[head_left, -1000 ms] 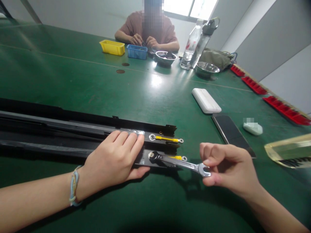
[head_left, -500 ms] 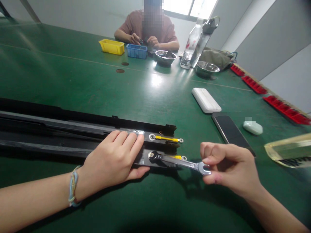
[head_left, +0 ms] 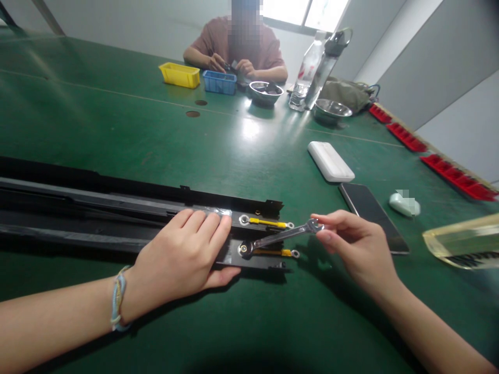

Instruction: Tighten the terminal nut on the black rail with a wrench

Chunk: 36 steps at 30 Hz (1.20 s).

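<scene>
A long black rail assembly (head_left: 117, 208) lies across the green table (head_left: 156, 135). My left hand (head_left: 183, 259) lies flat on its right end, fingers stretched out, pressing it down. Two yellow-sleeved wires with ring terminals (head_left: 268, 223) are fixed at that end. A silver spanner (head_left: 278, 237) sits with its ring end on the nearer bolt (head_left: 244, 249). My right hand (head_left: 356, 244) pinches the spanner's open-jaw end between thumb and fingers.
A white power bank (head_left: 330, 161), a dark phone (head_left: 370, 208) and a small white case (head_left: 404, 203) lie to the right, a clear block (head_left: 462, 241) beyond them. A person sits opposite behind a yellow bin (head_left: 179, 75), blue bin (head_left: 219, 82), steel bowls (head_left: 265, 92) and bottles (head_left: 307, 70). Red trays (head_left: 456, 176) line the right edge.
My right hand has swung the spanner's free end away from me, up and to the left, about the bolt. My left hand has stayed put.
</scene>
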Motion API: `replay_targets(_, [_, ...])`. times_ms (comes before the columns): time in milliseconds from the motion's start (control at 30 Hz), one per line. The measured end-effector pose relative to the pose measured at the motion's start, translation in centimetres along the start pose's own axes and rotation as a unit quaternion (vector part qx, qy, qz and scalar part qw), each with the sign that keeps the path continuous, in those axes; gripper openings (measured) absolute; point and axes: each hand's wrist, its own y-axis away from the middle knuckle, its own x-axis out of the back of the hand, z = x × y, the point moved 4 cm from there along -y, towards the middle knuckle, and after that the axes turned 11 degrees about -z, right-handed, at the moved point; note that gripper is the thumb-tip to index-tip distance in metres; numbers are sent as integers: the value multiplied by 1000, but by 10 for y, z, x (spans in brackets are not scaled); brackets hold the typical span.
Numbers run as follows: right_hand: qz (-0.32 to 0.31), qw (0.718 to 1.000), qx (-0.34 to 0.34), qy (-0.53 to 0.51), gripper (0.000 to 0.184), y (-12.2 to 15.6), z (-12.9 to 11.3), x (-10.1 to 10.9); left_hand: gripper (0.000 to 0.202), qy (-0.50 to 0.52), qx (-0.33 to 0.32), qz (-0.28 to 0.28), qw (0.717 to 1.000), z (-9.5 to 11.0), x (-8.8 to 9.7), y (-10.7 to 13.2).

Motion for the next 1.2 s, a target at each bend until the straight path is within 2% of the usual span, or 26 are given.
replay_targets(233, [-28,998,20,-50,15,4,2,2,60,3,-1,0,1000,0,0,0])
replay_targets(400, [-99,986,68,-119,20,9,-3,-5,60,2,0,-2,1000,0,1,1])
replay_targets(767, [-157,971,121,-135,27,14,-10,-15,60,6,2,-3,1000,-1,-3,-2])
replay_targets(1033, [-152,973,118,-126,28,13,-10,-14,60,8,3,-2,1000,-1,-3,-3])
replay_targets(1200, [-96,987,75,-107,22,11,-7,-7,60,6,1,2,1000,0,-1,-1])
